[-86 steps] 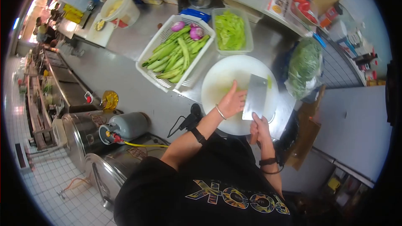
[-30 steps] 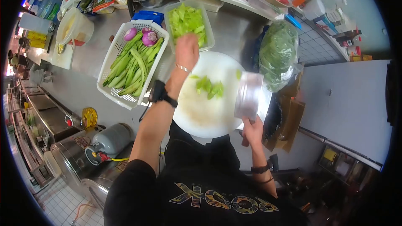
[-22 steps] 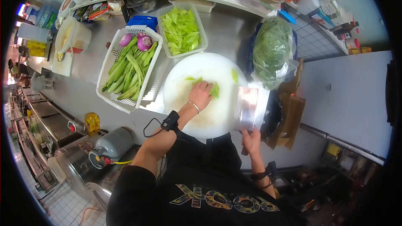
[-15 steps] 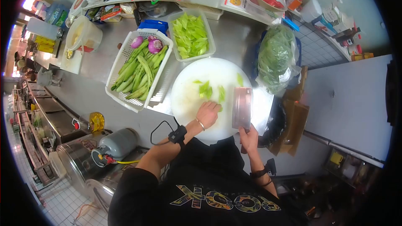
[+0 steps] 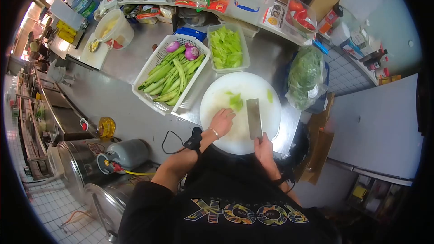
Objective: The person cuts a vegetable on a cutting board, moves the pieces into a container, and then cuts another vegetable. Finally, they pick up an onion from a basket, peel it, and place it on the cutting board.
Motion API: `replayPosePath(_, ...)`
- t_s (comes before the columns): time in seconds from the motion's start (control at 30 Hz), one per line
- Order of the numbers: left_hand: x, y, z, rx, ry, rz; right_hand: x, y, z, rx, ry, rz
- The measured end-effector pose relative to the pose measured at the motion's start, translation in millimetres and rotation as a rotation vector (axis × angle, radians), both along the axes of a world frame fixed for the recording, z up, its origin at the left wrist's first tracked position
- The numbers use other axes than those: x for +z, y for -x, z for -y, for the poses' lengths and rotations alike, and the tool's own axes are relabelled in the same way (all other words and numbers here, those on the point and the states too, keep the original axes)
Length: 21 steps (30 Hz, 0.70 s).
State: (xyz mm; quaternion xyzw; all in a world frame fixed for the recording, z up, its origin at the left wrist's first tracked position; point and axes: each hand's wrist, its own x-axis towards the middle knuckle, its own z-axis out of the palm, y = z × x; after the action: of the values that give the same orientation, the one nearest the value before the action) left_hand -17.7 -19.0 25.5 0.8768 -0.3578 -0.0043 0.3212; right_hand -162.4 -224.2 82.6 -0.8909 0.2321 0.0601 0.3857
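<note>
A: The right hand (image 5: 263, 147) is wrapped tight around the handle of the cleaver (image 5: 254, 118), at the near rim of the round white cutting board (image 5: 212, 104). The blade's long axis runs straight away from the person, flat side up as far as I can tell.

B: And the left hand (image 5: 221, 122)?

A: It rests on the board, fingers loosely curled and pointing toward the cut green pieces (image 5: 235, 101). It seems to have hold of nothing; the fingertips are just short of the pile, perhaps touching its near edge.

B: So which hand is nearer to the greens?

A: The left. The pieces lie just beyond its fingertips, up and a little to the right, and just left of the cleaver's far end. The blade lies alongside the pile, close but apart from it.

B: Any room around them?

A: The board is bare to the left and far side of the pile. One stray green piece (image 5: 270, 96) sits near the right rim. Past the far rim, the clear tub of cut greens (image 5: 227, 47) stands on the steel table (image 5: 117, 95), just beside the white basket of whole stalks (image 5: 172, 74). A bag of leafy greens (image 5: 305, 77) crowds the board's right side.
</note>
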Motion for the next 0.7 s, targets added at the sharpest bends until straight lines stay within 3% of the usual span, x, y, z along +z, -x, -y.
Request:
replayPosePath(0.17,-12,-32,49,0.107,-0.099,0.040,4,6,14,-0.107,-0.009,0.066)
replayPosePath(0.37,-22,-40,67,-0.036,-0.384,-0.038,-1,18,20,-0.140,-0.005,0.076)
replayPosePath(0.53,-19,-25,40,0.181,0.095,-0.091,-14,23,25,-0.181,-0.047,0.053)
replayPosePath(0.63,-23,-33,-8,0.355,0.054,-0.202,-19,31,34,-0.224,0.018,0.041)
replayPosePath(0.7,-19,-44,-26,0.384,0.006,-0.234,-12,22,44,-0.108,0.254,0.142)
